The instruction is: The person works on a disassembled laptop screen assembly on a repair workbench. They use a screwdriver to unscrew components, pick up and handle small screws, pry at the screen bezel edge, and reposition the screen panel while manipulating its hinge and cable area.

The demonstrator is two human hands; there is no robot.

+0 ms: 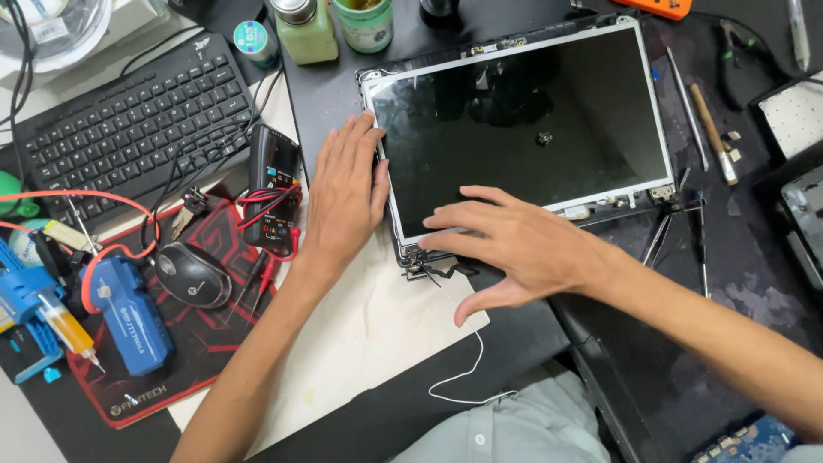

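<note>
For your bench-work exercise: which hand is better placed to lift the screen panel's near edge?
Probably the right hand: its fingertips already lie on the near edge of the screen panel. The left hand lies flat along the panel's left side.

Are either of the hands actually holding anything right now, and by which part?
Nothing is gripped. The left hand lies flat against the left edge of the laptop screen panel; the right hand rests open on its lower left corner.

We have one view, from a head-worn camera looking steeply down at the workbench. It sits close, framing the laptop screen panel [523,120] and keyboard [129,120].
</note>
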